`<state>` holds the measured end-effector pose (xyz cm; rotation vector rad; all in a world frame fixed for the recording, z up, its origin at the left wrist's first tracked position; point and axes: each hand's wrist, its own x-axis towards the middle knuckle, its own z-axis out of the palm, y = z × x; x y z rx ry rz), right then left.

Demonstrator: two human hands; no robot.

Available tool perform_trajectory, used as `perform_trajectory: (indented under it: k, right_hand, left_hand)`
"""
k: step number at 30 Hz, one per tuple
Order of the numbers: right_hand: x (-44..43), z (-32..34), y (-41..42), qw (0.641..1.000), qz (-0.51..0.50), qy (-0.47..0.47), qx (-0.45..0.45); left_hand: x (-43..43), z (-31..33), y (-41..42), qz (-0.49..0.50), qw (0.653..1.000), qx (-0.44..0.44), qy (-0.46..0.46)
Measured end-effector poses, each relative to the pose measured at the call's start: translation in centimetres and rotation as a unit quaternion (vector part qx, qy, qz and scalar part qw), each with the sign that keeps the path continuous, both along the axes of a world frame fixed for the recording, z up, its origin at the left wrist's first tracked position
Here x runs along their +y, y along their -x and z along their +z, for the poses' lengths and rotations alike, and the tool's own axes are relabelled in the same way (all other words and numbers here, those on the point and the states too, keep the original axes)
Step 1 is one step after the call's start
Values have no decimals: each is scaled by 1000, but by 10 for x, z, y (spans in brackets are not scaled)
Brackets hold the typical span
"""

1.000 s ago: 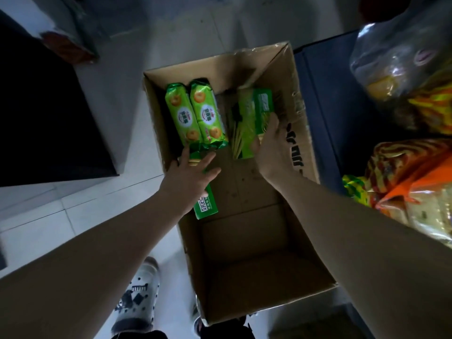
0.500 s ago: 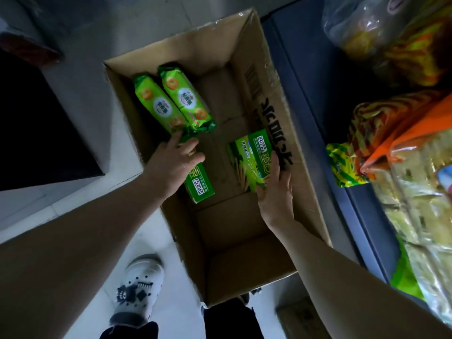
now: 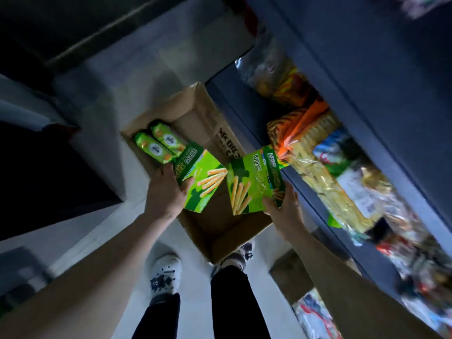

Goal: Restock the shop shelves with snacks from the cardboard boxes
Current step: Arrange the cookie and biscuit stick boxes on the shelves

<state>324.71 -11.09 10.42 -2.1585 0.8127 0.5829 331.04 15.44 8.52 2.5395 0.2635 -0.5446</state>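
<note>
— Black trouser legs and white shoes (image 3: 166, 272) sit nearest, at 6 o'clock. The right shoe is half hidden behind the cardboard box (image 3: 220, 231), and the bottom edge cuts off both forearms.

— And the hands?

— The left hand (image 3: 165, 192), toward 8 o'clock, shows its back. Its fingers curl round the edge of one green stick-biscuit box (image 3: 205, 182), held tilted above the cardboard box. The right hand (image 3: 285, 211), at 4 o'clock, grips the pair of boxes (image 3: 252, 184) from below. I take it for two pressed together, though the overlap is hard to read, and they cover most of its fingers.

— What lies inside?

— Two green biscuit packets (image 3: 159, 144) lie side by side in the far corner at 10 o'clock, their near ends hidden by the left hand's box. The print on the inner wall is too blurred to read.

— Further out?

— Blue shelves (image 3: 354, 106) run from 1 to 4 o'clock, crammed with bagged snacks (image 3: 318, 167) that smear into blur lower down. A smaller carton (image 3: 291, 275) at 5 o'clock is partly behind the right forearm.
</note>
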Motion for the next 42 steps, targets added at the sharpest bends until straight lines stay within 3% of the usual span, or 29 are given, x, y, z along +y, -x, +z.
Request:
perform_trajectory:
  k: [5, 15, 26, 31, 42]
  right_hand:
    - [3, 136, 28, 998, -30, 29, -37]
    - [18, 381, 116, 969, -87, 90, -212]
    - [-38, 547, 228, 894, -177, 206, -357]
    - [-90, 611, 276, 862, -197, 248, -396]
    - [-253, 768, 380, 793, -143, 353, -475]
  left_hand:
    - [-3, 128, -6, 14, 997, 51, 56]
    - [-2, 372, 7, -206, 977, -28, 53]
    - [-86, 587, 36, -417, 880, -224, 47]
    - [-147, 663, 60, -472, 840, -266, 22]
    - [-326, 818, 154, -477, 772, -385, 172]
